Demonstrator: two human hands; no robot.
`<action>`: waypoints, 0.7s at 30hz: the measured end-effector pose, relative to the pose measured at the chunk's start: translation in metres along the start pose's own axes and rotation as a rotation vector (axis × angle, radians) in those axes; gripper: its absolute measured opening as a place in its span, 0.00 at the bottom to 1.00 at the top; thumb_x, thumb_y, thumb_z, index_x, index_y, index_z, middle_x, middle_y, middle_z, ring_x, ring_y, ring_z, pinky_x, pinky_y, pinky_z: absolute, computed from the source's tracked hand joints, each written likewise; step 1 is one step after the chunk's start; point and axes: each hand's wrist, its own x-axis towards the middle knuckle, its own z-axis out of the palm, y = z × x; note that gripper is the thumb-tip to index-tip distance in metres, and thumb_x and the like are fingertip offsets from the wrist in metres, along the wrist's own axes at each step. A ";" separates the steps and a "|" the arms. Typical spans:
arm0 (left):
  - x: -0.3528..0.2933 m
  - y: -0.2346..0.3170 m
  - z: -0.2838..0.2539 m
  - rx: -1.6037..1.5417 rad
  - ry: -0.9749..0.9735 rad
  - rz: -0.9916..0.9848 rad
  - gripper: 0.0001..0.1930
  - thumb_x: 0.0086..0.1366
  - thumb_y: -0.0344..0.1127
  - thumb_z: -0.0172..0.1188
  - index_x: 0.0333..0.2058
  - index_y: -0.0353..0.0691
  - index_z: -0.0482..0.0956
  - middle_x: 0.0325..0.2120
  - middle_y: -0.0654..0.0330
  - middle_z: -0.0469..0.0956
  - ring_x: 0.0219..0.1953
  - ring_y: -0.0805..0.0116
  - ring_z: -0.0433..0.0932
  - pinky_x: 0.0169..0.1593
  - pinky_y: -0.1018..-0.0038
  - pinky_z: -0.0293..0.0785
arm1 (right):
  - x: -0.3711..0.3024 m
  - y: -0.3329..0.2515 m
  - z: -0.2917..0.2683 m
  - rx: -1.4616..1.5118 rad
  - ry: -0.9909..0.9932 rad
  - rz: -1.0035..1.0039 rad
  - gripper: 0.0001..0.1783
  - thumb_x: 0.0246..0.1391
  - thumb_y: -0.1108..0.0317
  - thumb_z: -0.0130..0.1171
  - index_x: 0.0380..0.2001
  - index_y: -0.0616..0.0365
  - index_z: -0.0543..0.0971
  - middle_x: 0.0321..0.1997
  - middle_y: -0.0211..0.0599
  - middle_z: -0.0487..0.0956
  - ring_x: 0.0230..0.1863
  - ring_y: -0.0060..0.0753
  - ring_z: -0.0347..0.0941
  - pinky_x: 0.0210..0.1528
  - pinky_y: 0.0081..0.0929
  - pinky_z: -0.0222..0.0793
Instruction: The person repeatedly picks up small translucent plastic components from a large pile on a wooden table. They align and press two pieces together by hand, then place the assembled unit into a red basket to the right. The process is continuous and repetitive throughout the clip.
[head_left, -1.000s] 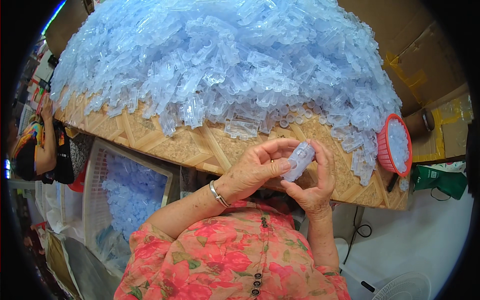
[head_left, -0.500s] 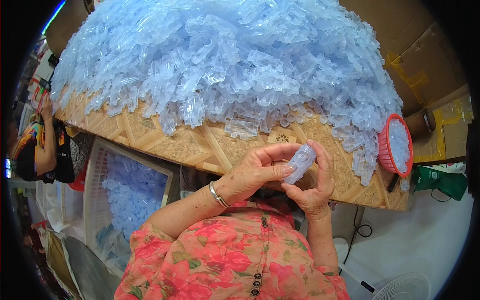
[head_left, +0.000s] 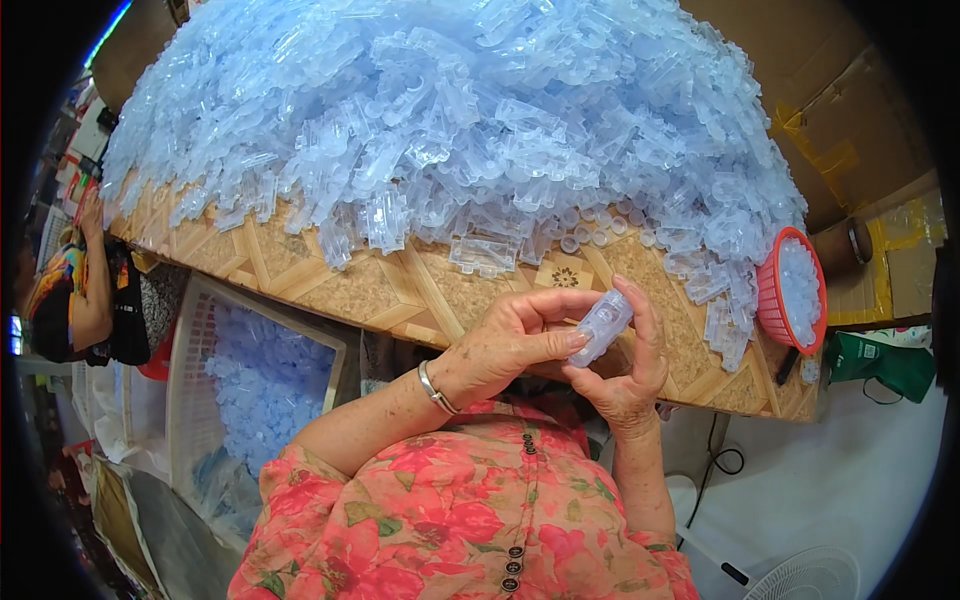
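Observation:
Between my two hands, just over the near edge of the table, is a small clear plastic case [head_left: 604,326], tilted and roughly oblong. My left hand [head_left: 520,338] pinches its lower left end with thumb and fingers. From the other side, my right hand [head_left: 630,372] grips it, forefinger at the top and thumb beneath. Beyond them a huge heap of clear bluish plastic pieces [head_left: 450,110] covers most of the table [head_left: 400,285]. Several little round caps [head_left: 590,235] lie loose at the heap's near edge.
A red basket [head_left: 768,300] of small clear pieces stands at the table's right end, near a green bag [head_left: 880,365]. Below left is a white crate [head_left: 195,370] holding more pieces. Cardboard boxes [head_left: 840,120] rise at right; another person's arm [head_left: 95,270] shows far left.
The clear case has turned very slightly between my fingers. Both hands stay in nearly the same place.

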 end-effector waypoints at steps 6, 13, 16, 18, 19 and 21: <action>-0.001 0.007 0.001 0.147 -0.019 -0.004 0.28 0.75 0.35 0.59 0.70 0.38 0.66 0.52 0.63 0.79 0.47 0.79 0.77 0.48 0.78 0.77 | -0.001 0.003 0.002 -0.010 0.004 0.008 0.50 0.43 0.55 0.80 0.66 0.64 0.68 0.65 0.53 0.75 0.64 0.53 0.74 0.65 0.44 0.71; 0.001 -0.006 0.002 0.651 -0.042 0.345 0.28 0.79 0.40 0.52 0.72 0.39 0.62 0.47 0.66 0.81 0.42 0.82 0.74 0.47 0.82 0.74 | -0.005 0.005 0.005 0.058 0.068 0.125 0.52 0.42 0.56 0.81 0.67 0.66 0.67 0.66 0.51 0.75 0.64 0.49 0.74 0.65 0.41 0.71; 0.000 0.001 0.002 0.159 -0.108 0.073 0.28 0.79 0.41 0.52 0.72 0.38 0.62 0.47 0.65 0.82 0.43 0.80 0.75 0.49 0.80 0.74 | -0.006 0.006 0.004 0.104 0.072 0.157 0.53 0.41 0.55 0.81 0.67 0.65 0.67 0.66 0.50 0.75 0.64 0.47 0.74 0.65 0.39 0.71; -0.002 0.003 0.004 0.281 -0.073 0.101 0.29 0.79 0.41 0.52 0.72 0.37 0.61 0.47 0.63 0.82 0.45 0.78 0.76 0.50 0.80 0.75 | -0.006 0.007 0.003 0.122 0.069 0.164 0.53 0.41 0.55 0.81 0.67 0.65 0.67 0.66 0.49 0.75 0.64 0.46 0.75 0.65 0.39 0.71; -0.002 0.003 0.004 0.341 -0.055 0.116 0.29 0.79 0.41 0.53 0.72 0.37 0.61 0.47 0.63 0.82 0.46 0.78 0.77 0.51 0.79 0.75 | -0.006 0.006 0.003 0.129 0.068 0.163 0.52 0.41 0.56 0.81 0.67 0.65 0.67 0.66 0.49 0.75 0.64 0.46 0.75 0.65 0.39 0.71; -0.001 0.004 0.002 0.461 -0.067 0.165 0.28 0.78 0.39 0.55 0.72 0.37 0.63 0.47 0.61 0.82 0.47 0.76 0.78 0.52 0.78 0.76 | -0.006 0.005 0.004 0.146 0.079 0.167 0.52 0.41 0.58 0.81 0.66 0.64 0.67 0.66 0.49 0.76 0.63 0.46 0.75 0.65 0.39 0.71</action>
